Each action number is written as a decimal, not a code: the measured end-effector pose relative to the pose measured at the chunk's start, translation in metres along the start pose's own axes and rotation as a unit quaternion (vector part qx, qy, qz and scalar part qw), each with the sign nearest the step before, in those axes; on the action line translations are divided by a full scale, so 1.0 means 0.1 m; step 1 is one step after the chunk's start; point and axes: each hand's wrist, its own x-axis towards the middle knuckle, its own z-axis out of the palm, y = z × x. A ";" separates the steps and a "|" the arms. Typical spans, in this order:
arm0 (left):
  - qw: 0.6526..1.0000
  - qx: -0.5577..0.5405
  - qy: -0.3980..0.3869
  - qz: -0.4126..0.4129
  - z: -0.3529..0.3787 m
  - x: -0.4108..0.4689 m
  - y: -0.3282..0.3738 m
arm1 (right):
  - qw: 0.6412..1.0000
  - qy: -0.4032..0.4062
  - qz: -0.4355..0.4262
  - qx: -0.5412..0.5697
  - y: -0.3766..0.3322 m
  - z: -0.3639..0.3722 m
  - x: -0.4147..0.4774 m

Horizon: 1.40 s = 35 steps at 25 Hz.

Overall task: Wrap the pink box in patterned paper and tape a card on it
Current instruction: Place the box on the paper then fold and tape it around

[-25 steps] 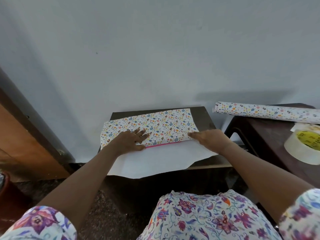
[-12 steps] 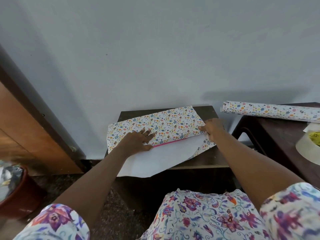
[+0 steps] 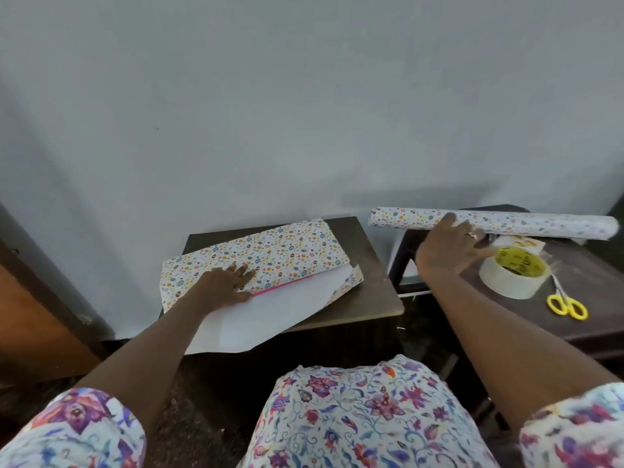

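**Pink box half wrapped**

The flat pink box (image 3: pixel 280 289) lies on the small dark wooden table (image 3: pixel 371 295), only its front edge showing under the folded dotted wrapping paper (image 3: pixel 270 249). The left hand (image 3: pixel 226 282) presses the paper, fingers straight. The right hand (image 3: pixel 449 253), fingers spread and holding nothing, is just beside the white tape roll (image 3: pixel 499 287).

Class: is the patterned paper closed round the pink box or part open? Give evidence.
Part open: the patterned paper covers the top, but the pink box edge shows and the near flap lies flat, white side up.
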 end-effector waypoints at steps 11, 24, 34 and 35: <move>1.000 0.006 0.011 0.006 -0.03 -0.05 0.03 | 0.992 -0.097 0.085 -0.016 0.89 -0.24 0.36; 1.000 -0.003 0.019 -0.015 0.00 -0.19 -0.05 | 0.962 -0.111 -0.247 -0.042 -0.60 0.14 -0.12; 0.999 -0.007 0.019 -0.036 0.12 -0.22 -0.17 | 0.936 -0.164 -0.308 -0.042 -0.77 0.69 0.14; 0.999 -0.009 0.019 -0.040 0.12 -0.22 -0.16 | 0.932 -0.186 -0.311 -0.021 -0.73 0.70 0.16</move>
